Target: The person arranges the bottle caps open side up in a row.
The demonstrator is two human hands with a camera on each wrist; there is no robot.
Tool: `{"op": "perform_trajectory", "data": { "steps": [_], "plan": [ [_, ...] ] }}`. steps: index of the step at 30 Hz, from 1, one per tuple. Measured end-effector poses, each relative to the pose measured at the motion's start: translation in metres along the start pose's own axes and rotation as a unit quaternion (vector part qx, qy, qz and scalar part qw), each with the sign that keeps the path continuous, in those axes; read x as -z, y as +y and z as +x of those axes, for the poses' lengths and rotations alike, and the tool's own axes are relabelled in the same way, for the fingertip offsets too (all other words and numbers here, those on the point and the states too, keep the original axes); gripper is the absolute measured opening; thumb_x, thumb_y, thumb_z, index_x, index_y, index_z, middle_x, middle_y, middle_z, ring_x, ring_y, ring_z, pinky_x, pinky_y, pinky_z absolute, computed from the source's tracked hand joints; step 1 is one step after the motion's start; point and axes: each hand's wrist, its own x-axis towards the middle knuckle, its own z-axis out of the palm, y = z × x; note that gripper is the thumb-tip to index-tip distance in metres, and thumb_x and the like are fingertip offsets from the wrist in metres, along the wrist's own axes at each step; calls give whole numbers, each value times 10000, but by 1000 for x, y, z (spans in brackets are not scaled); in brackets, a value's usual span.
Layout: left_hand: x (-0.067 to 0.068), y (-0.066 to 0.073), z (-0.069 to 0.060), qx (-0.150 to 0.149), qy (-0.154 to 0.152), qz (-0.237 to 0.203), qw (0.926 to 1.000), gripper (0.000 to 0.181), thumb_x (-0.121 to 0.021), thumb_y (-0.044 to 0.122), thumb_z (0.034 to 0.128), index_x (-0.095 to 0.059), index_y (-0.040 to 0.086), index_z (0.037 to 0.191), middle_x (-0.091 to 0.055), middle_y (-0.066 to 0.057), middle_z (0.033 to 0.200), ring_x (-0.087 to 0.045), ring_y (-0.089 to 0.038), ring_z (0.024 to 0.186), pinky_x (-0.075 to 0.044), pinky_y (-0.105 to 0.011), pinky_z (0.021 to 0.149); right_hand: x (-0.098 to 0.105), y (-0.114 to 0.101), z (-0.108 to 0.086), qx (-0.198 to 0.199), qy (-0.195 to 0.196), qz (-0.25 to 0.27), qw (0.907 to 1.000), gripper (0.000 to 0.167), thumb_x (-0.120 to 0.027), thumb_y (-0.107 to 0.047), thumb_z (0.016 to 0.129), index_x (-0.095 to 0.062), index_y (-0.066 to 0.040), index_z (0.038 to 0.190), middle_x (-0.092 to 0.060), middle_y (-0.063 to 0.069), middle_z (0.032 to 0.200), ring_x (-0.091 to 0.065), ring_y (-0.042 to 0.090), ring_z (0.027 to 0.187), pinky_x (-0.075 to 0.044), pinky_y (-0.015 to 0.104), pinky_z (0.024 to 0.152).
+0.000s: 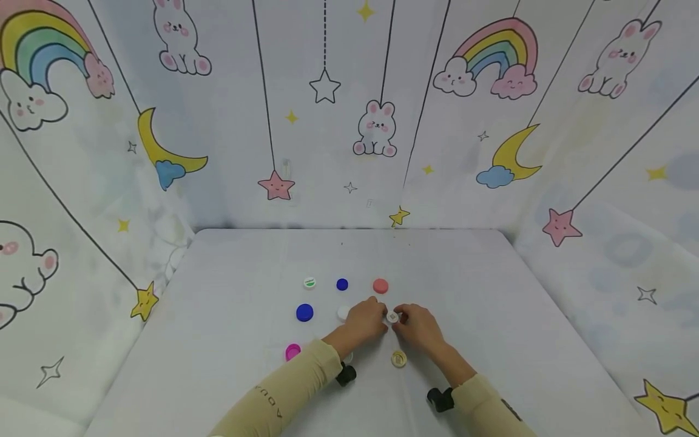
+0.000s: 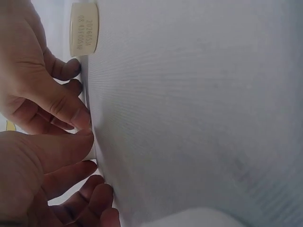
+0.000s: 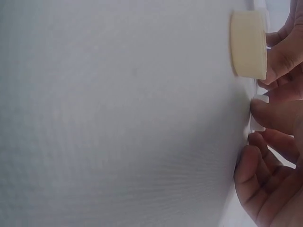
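Note:
A small white bottle cap (image 1: 392, 317) lies on the tabletop between the two hands, which meet over it from either side. My right hand (image 1: 420, 328) holds its edge between thumb and fingers; the right wrist view shows the thumb in front of the white cap (image 3: 259, 125). From the other side, my left hand (image 1: 364, 320) grips it too, and in the left wrist view its thumb covers most of the cap (image 2: 92, 154). Nearer the body, a cream cap (image 1: 399, 359) with printed digits on its side sits beside them. A second white cap (image 1: 342, 313) is partly hidden behind the left hand.
Farther back lie a green-and-white cap (image 1: 309, 283), a small blue cap (image 1: 342, 284) and a coral cap (image 1: 380, 286). To the left are a larger blue cap (image 1: 304, 312) and a magenta cap (image 1: 293, 351). A white cloth (image 1: 519, 340) covers the table.

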Motion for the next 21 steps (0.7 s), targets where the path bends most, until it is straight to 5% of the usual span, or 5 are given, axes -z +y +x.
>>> {"op": "perform_trajectory", "data": {
  "steps": [21],
  "plan": [
    [2,-6,1,111,227,-464,9986,210,-720,248,875,-722,100,1024,-640,6,876,-580,-120,766,-498,-274,670,5,-11,-6,79,135,245,9996,270,-784,-167,824,-701,-106,1074,-649,-26,811,-551,129,718,-466,314,657]
  ]
}}
